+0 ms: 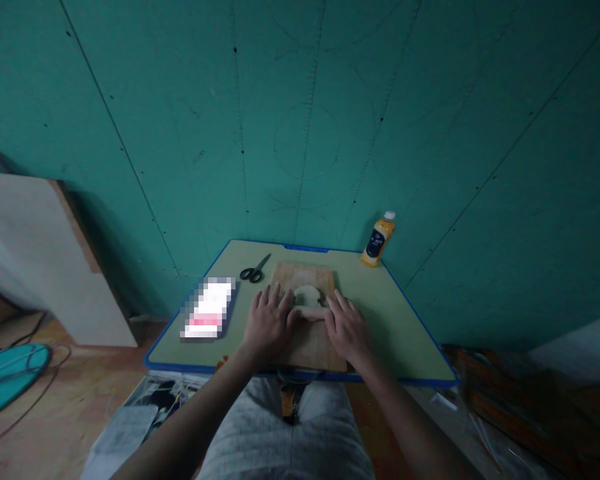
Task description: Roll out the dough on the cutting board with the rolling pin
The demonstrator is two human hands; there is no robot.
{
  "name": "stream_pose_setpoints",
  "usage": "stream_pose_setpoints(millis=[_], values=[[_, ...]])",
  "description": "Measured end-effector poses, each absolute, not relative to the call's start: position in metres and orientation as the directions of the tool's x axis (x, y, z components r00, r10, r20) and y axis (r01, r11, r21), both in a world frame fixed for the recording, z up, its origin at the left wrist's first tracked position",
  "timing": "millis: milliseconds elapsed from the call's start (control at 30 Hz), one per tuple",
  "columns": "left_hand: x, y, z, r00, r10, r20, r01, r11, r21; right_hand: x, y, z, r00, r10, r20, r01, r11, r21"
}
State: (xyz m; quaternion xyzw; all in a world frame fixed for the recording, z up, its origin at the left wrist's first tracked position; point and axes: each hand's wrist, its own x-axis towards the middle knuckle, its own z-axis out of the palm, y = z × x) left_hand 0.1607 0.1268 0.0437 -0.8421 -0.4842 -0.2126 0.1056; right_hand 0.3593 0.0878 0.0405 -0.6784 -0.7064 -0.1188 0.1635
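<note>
A pale, flattened round of dough (307, 295) lies on a wooden cutting board (305, 270). Across its near edge runs a light rolling pin (312, 313), visible only between my two hands. My left hand (270, 320) lies over the pin's left end, palm down, with its fingers stretched forward past it. Over the right end rests my right hand (347, 323), also palm down with fingers extended. The hands cover both ends of the pin.
The board lies on a small, blue-edged table (405, 333). Black-handled scissors (254, 272) lie beyond my left hand, and a blurred-out phone-like object (207, 310) lies at left. A bottle of orange drink (379, 240) stands at the back right corner, near the green wall (300, 133).
</note>
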Motion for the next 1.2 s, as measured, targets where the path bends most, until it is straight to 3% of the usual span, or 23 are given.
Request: stream_pose_setpoints(millis=[167,333,533,700,1000,1200], values=[[0.156,0.121,0.037,0.442,0.75,0.491,0.854,-0.52,0.026,0.361,0.079,0.04,-0.07,0.904,0.421,0.996,0.087,-0.021],[0.156,0.127,0.043,0.489,0.736,0.467,0.83,-0.558,0.01,0.361,0.079,0.043,-0.044,0.925,0.378,0.993,0.081,-0.083],[0.169,0.157,0.06,0.484,0.791,0.374,0.855,-0.518,-0.012,0.362,0.114,0.061,0.112,0.989,0.095,0.975,-0.091,-0.201],[0.183,0.193,0.061,0.424,0.84,0.337,0.876,-0.475,0.081,0.375,0.155,0.062,0.122,0.991,-0.046,0.966,-0.129,-0.223],[0.196,0.243,0.069,0.369,0.918,0.146,0.912,-0.388,0.134,0.388,0.205,0.065,0.258,0.959,-0.12,0.923,-0.281,-0.261],[0.202,0.245,0.079,0.291,0.931,0.222,0.938,-0.323,0.128,0.386,0.218,0.076,0.297,0.949,-0.104,0.915,-0.314,-0.253]])
